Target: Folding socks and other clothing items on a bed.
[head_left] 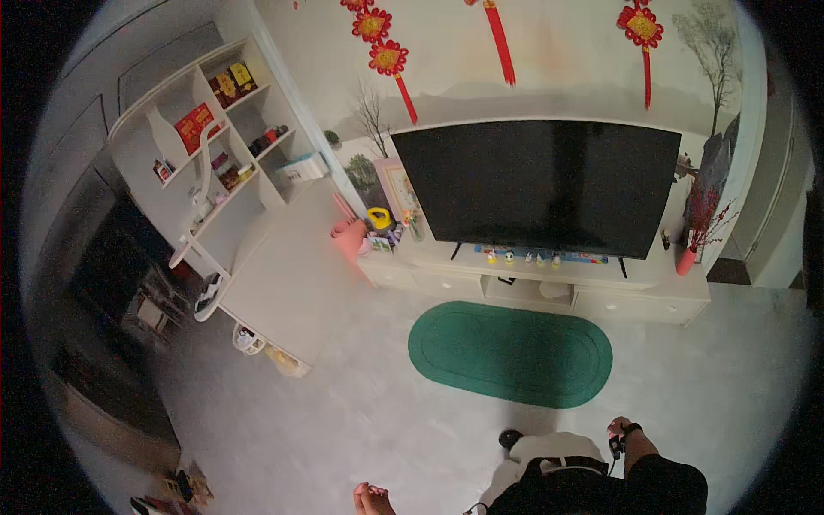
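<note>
My left hand (372, 499) hangs low at the bottom edge, its fingers loosely curled, with nothing visible in them. My right hand (619, 426) is held out at my right side, fingers curled in, and no object shows in it. A black strap with a small device (616, 444) sits on the right wrist, and a cable runs from it toward my waist. Neither hand touches anything around me. Closest ahead of them on the floor lies a green oval rug (481, 352).
Beyond the rug, a large black television (541, 184) stands on a long white cabinet (412, 276) with small figurines. A red vase (686, 261) holds red sprigs at its right end. To the left are a white desk (283, 275) with shelves and a rolled pink mat (348, 236).
</note>
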A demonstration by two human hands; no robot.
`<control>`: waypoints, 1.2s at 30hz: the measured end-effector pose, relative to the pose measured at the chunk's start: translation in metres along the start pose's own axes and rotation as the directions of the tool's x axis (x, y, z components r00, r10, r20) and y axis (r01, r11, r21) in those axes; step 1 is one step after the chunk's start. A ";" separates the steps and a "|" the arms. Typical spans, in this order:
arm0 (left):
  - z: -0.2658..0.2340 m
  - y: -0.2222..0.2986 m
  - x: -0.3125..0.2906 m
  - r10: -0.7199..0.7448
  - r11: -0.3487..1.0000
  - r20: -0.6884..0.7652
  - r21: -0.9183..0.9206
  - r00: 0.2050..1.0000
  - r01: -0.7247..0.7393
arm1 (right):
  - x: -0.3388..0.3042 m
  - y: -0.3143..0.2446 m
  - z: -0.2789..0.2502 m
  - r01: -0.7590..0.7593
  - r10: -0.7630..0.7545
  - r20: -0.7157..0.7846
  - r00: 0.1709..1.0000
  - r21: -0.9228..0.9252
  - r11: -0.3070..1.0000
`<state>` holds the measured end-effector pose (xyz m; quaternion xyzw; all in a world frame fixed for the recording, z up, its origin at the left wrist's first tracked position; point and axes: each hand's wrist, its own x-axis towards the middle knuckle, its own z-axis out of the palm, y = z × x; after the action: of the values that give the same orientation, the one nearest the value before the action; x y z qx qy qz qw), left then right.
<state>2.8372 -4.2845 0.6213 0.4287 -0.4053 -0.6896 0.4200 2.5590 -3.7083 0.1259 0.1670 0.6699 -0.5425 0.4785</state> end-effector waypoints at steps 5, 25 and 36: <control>-0.016 -0.011 0.007 0.025 0.999 0.012 -0.042 1.000 -0.025 | 0.010 0.002 -0.008 0.250 -0.237 0.081 0.968 -0.236 0.939; -0.013 -0.019 0.009 -0.043 0.996 -0.060 -0.076 0.997 0.038 | 0.021 -0.019 0.003 0.127 -0.165 -0.040 0.985 -0.468 0.874; -0.011 -0.016 0.003 -0.058 0.989 -0.054 -0.141 0.997 0.050 | 0.014 -0.012 -0.025 -0.206 0.143 0.299 0.944 0.191 0.960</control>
<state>2.8430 -4.2841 0.6027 0.4289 -0.3318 -0.7147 0.4417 2.5319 -3.6942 0.1202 0.1988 0.5134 -0.5864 0.5942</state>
